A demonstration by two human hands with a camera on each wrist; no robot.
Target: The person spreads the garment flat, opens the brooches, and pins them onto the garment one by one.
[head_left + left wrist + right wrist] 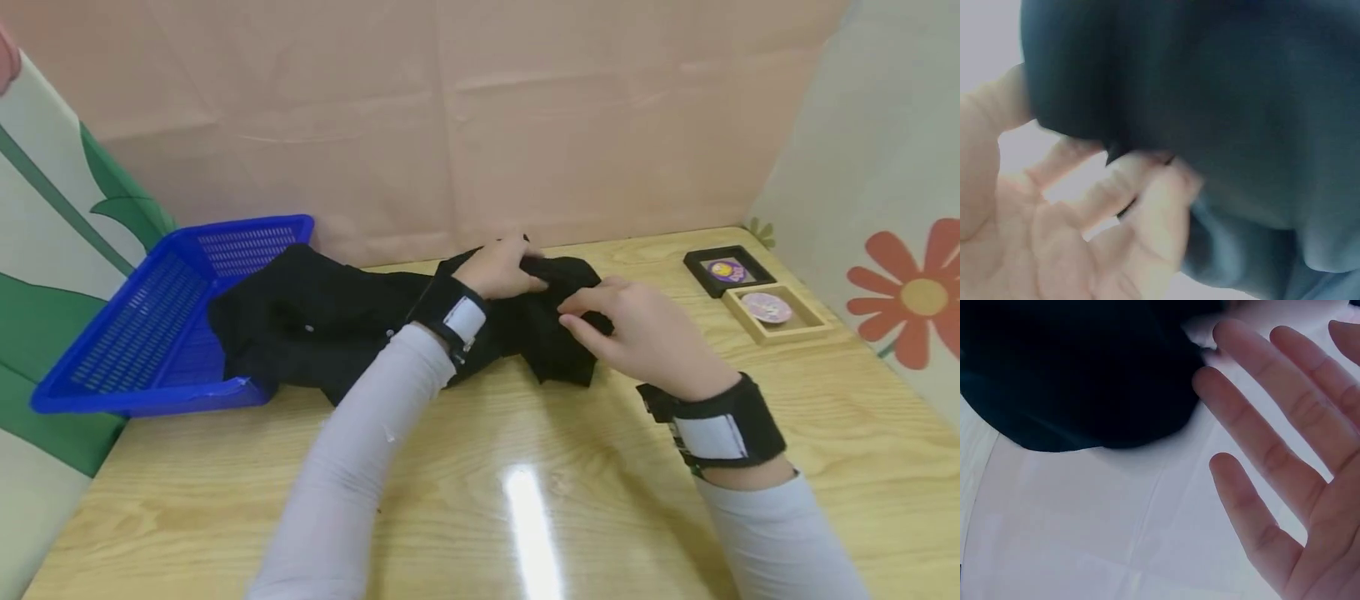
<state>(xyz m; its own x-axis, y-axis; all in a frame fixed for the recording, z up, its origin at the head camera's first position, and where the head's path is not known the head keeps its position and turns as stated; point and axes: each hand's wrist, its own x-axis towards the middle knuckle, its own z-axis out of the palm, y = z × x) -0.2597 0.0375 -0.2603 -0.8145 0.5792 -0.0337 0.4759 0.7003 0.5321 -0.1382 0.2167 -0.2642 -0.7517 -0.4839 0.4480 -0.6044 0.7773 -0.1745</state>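
Note:
A black garment (337, 308) with small light buttons lies crumpled across the back of the table, its left part over the rim of a blue basket (161, 404). My left hand (497, 267) holds a fold near the garment's right end. In the left wrist view, the thumb and fingers meet the dark cloth (1166, 81), which hides some fingertips. My right hand (645, 333) is at the garment's right edge. The right wrist view shows its fingers spread and fairly straight beside the cloth (1085, 381), with nothing held; whether a fingertip touches the cloth, I cannot tell.
On the right of the wooden table (450, 500) lie a black square frame (705, 275) and a light wooden tray (795, 333) holding a round pink piece (767, 307). A pink cloth wall (450, 125) stands behind; a flowered panel (900, 208) borders the right side.

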